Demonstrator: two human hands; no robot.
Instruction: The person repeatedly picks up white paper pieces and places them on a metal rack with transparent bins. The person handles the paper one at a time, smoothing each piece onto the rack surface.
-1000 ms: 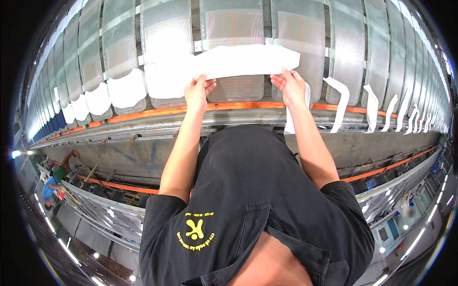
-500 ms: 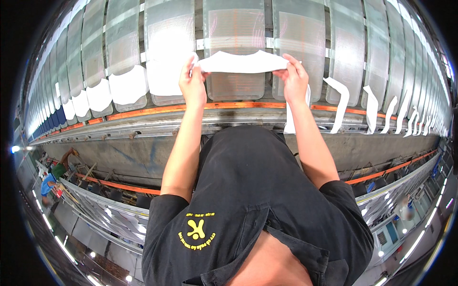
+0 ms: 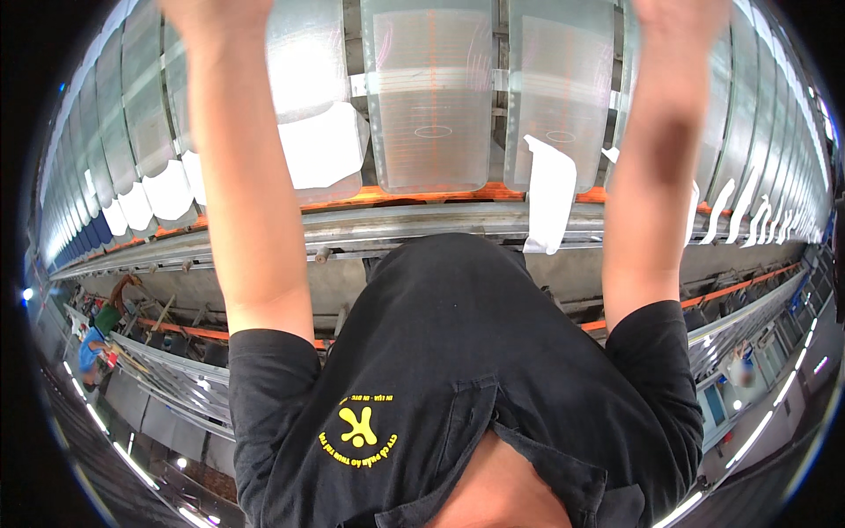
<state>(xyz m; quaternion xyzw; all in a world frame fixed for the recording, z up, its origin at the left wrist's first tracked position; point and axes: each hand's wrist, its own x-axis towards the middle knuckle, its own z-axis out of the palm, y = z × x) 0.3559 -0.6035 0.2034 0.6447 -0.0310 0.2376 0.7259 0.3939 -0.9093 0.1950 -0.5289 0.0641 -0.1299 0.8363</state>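
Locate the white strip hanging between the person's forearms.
In the head view, right of centre, the white strip drapes over a board and the orange rail, left of the right forearm.

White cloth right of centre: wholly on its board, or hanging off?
Hanging off: the white cloth starts on the grey board and runs past its near edge.

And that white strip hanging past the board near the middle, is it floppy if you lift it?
The white strip would probably flop, as it bends and trails past the board. It looks thin, so it is likely light.
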